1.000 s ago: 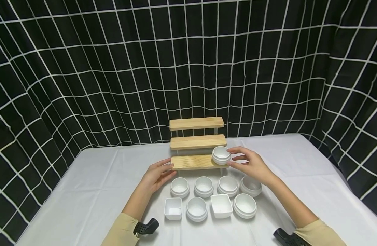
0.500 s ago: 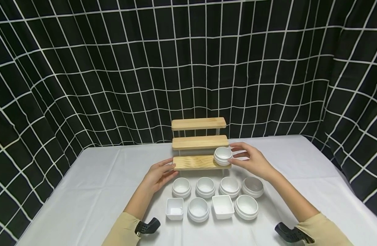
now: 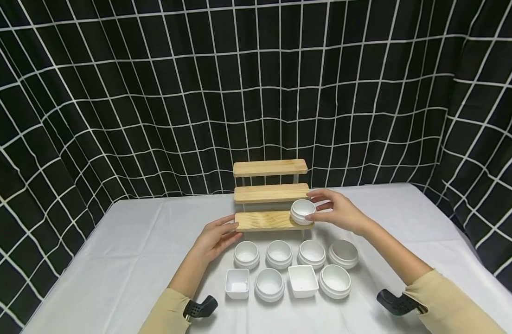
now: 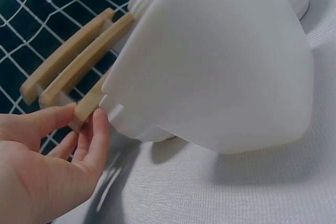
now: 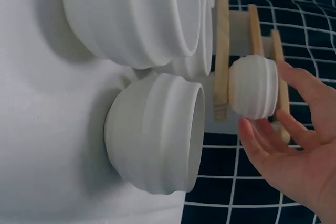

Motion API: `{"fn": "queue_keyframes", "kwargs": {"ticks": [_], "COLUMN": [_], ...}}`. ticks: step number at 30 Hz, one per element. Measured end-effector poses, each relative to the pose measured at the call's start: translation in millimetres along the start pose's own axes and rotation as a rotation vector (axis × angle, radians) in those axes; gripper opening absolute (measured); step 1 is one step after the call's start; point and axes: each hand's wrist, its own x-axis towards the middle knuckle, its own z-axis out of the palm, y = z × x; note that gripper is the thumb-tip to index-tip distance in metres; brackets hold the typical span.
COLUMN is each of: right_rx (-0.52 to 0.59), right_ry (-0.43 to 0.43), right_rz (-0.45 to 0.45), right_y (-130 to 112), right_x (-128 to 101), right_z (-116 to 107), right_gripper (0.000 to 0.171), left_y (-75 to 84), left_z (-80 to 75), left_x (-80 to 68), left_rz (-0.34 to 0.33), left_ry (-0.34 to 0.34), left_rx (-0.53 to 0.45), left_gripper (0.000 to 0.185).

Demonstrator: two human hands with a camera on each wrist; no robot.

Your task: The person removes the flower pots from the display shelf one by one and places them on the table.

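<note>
A small round white bowl [image 3: 302,212] sits at the right end of the lowest shelf [image 3: 260,221] of a three-tier wooden stand. My right hand [image 3: 339,212] holds this bowl from the right, thumb against its near side and the other fingers behind it. In the right wrist view the fingers [image 5: 296,77] reach round the bowl's [image 5: 252,87] rim and side. My left hand [image 3: 216,237] pinches the left end of the same shelf. The left wrist view shows thumb and fingers [image 4: 97,140] on either side of the board end [image 4: 88,106].
The middle shelf [image 3: 270,193] and top shelf [image 3: 269,168] rise behind. Two rows of white bowls stand in front of the stand, among them round ones [image 3: 269,284] and square ones [image 3: 303,280]. A black gridded curtain [image 3: 277,106] hangs behind the white-covered table [image 3: 135,260].
The whole view has shifted slightly. My right hand's fingers loosened a little from the bowl, then came back left over its side. The bowl and left hand stay in place on the shelf.
</note>
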Motion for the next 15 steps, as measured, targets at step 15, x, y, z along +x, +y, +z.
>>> {"fn": "queue_keyframes", "kwargs": {"ticks": [15], "right_rx": [0.048], "right_ry": [-0.009], "right_rz": [0.057], "right_y": [7.4], "right_x": [7.0], "right_z": [7.2], "right_gripper": [0.066], "left_y": [1.1], "left_z": [0.6], "left_x": [-0.6], "left_rz": [0.0], "left_ry": [0.006], "left_rx": [0.002], "left_gripper": [0.049]}}
